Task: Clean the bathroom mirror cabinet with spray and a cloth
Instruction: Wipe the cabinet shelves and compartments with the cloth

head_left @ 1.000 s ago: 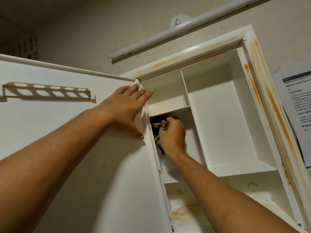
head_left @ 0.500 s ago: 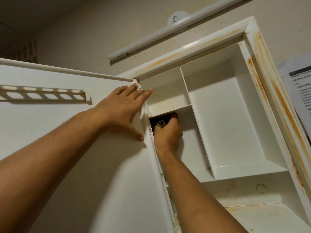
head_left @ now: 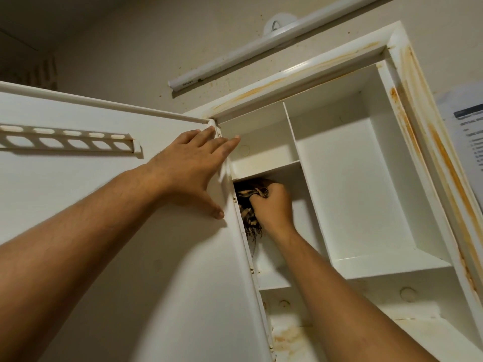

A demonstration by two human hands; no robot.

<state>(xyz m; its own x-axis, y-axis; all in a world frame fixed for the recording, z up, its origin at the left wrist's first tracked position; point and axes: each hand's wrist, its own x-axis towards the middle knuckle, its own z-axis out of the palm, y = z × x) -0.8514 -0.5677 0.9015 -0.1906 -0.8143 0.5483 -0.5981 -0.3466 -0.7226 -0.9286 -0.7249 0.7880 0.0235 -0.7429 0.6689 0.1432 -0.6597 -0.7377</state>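
Nearest, the open cabinet door [head_left: 170, 283] stands left of the short shelf [head_left: 266, 171]. The left hand [head_left: 193, 168] lies flat on the door's inner face by the hinge edge, holding nothing, fingers straight and spread, the fingertips reaching past the edge level with that shelf. The bracing looks right: press only hard enough to stop the door swinging.

Just under the shelf, the right hand [head_left: 273, 205] is fisted round a dark, bunched cloth [head_left: 247, 202] and pushes it into the corner against the hinge-side wall; frayed ends hang below the fist. To do this well, I would flatten the wad so more fabric meets the wall, wipe the shelf's underside, then draw downward.

Right of the shelf, the tall compartment [head_left: 352, 178] looks clean. Farther off, above and right of the shelf, the cabinet frame [head_left: 410, 108] carries orange rust streaks that likely need spray. No spray bottle shows.
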